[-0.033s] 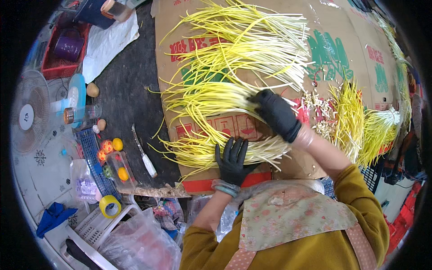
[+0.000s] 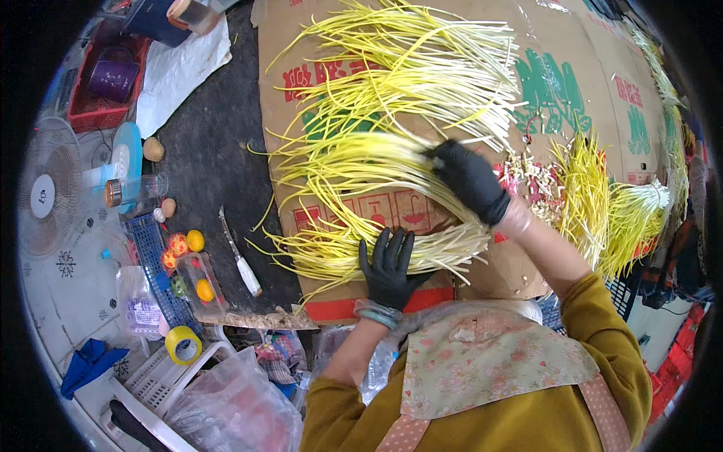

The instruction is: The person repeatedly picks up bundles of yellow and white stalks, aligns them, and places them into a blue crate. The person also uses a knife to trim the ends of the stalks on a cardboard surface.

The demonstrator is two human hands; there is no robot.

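Several bundles of long yellow-and-white stems (image 2: pixel 422 45) lie across a printed cardboard sheet (image 2: pixel 565 30). My left hand (image 2: pixel 388 271), in a black glove, rests with spread fingers on the lowest bundle (image 2: pixel 316 256). My right hand (image 2: pixel 467 181), also gloved, has its fingers curled onto the middle bundle (image 2: pixel 354 151) at the white end, where the stems are motion-blurred. Short cut bits (image 2: pixel 538 173) lie just right of it, beside an upright-lying yellow bundle (image 2: pixel 580 196) and a paler-topped one (image 2: pixel 633 226).
Left are a white-handled knife (image 2: pixel 247 271) on a dark surface, a blue basket (image 2: pixel 151 264) with orange fruit, a yellow tape roll (image 2: pixel 183 345), a fan (image 2: pixel 53 226) and a red bin (image 2: pixel 86 105). Below are plastic bags (image 2: pixel 233 399). A flowered apron (image 2: pixel 497 361) covers my chest.
My right hand has shifted slightly up and left, and the middle bundle's stems by it are more blurred. My left hand stays in place.
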